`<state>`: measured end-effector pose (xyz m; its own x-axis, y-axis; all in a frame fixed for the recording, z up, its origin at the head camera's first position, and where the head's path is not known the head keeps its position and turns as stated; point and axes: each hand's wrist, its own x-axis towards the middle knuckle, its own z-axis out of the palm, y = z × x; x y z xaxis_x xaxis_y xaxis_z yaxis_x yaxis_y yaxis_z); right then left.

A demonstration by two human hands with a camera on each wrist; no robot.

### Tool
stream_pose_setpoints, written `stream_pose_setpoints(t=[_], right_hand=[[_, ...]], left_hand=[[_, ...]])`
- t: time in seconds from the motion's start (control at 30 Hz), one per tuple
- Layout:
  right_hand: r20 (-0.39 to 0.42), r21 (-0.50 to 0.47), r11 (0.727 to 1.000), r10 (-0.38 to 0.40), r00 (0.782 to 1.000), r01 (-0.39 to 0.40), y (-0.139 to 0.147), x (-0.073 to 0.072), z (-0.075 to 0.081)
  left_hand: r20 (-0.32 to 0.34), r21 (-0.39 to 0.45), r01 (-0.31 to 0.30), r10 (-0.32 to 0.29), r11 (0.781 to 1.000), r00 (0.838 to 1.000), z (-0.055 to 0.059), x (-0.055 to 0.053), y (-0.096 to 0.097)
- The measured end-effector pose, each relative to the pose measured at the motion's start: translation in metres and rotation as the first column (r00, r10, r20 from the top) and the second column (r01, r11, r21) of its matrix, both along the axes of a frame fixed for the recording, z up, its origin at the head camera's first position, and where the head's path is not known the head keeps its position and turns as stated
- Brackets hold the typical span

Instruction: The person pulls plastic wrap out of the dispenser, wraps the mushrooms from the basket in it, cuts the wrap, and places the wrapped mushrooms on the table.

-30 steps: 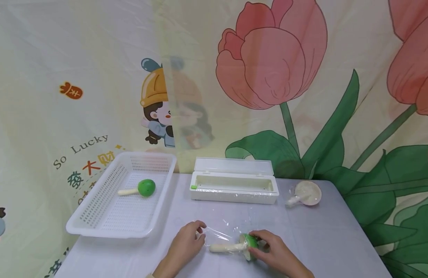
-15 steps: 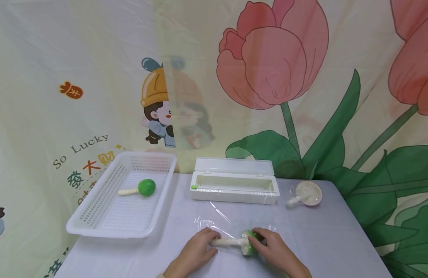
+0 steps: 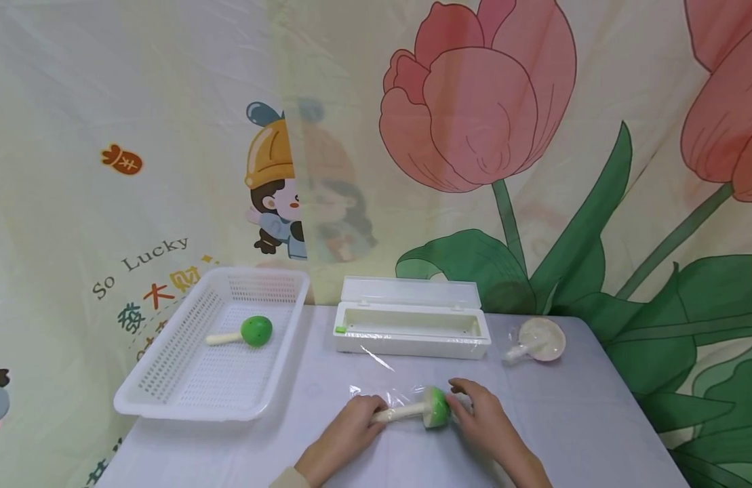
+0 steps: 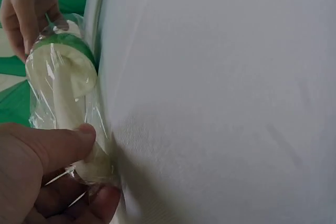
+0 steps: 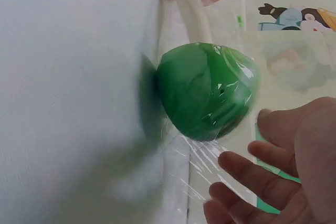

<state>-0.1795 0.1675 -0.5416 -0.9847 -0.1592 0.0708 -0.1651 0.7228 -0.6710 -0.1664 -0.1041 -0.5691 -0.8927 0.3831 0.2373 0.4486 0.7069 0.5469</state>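
A toy mushroom (image 3: 437, 408) with a green cap and a pale stem lies sideways in clear plastic film (image 5: 197, 153), low over the table's near middle. My left hand (image 3: 351, 427) pinches the stem's end through the film, thumb on one side and fingers on the other. Beside the cap, my right hand (image 3: 482, 417) has its fingers spread and loosely bent. In the right wrist view, its fingertips (image 5: 226, 161) are close to the film trailing off the cap, and nothing is gripped.
Behind the hands stands a white box (image 3: 412, 344) with its lid raised. A white basket (image 3: 192, 412) on the left holds another green-capped mushroom (image 3: 256, 331). A film-wrapped pale mushroom (image 3: 549, 339) lies at the back right. A printed curtain (image 3: 351, 122) hangs behind the table.
My left hand has moved in and taken hold of the stem's end. The right hand has let go of the cap and opened; the mushroom sits slightly farther from me.
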Motion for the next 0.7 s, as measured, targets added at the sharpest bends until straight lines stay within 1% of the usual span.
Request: stream_pose_setpoints(t=[0.1, 0.2, 0.3, 0.37, 0.47, 0.53, 0.6, 0.7], right_hand=[[-0.031, -0.018, 1.0, 0.012, 0.999, -0.012, 0.003, 0.003, 0.0], [-0.056, -0.076, 0.994, 0.078, 0.995, -0.083, 0.005, 0.007, -0.005], [-0.071, -0.116, 0.977, 0.171, 0.983, -0.178, 0.004, 0.008, -0.012], [-0.078, -0.127, 0.967, 0.213, 0.974, -0.222, 0.003, 0.006, -0.016], [-0.084, -0.135, 0.967, 0.205, 0.975, -0.214, 0.001, 0.003, -0.02], [-0.089, -0.153, 0.969, 0.184, 0.979, -0.196, 0.001, 0.0, -0.02], [-0.099, -0.163, 0.969, 0.173, 0.98, -0.188, 0.001, -0.002, -0.021], [-0.116, -0.156, 0.966, 0.189, 0.975, -0.206, 0.002, -0.006, -0.021]], left_hand=[[0.024, -0.014, -0.014, 0.014, 1.0, 1.0, -0.001, -0.003, -0.002], [0.049, -0.006, -0.019, 0.02, 1.0, 0.999, 0.0, -0.007, -0.003], [0.02, 0.01, -0.009, 0.009, 1.0, 1.0, 0.0, -0.01, -0.004], [-0.005, 0.032, -0.003, 0.004, 0.999, 1.0, -0.001, -0.012, -0.004], [-0.019, 0.068, -0.006, 0.007, 0.998, 1.0, -0.001, -0.013, -0.003], [0.001, 0.088, -0.014, 0.014, 0.996, 1.0, -0.001, -0.013, -0.002], [0.031, 0.089, -0.026, 0.023, 0.996, 0.999, 0.0, -0.012, -0.001], [0.065, 0.085, -0.033, 0.027, 0.996, 0.998, 0.0, -0.012, 0.0]])
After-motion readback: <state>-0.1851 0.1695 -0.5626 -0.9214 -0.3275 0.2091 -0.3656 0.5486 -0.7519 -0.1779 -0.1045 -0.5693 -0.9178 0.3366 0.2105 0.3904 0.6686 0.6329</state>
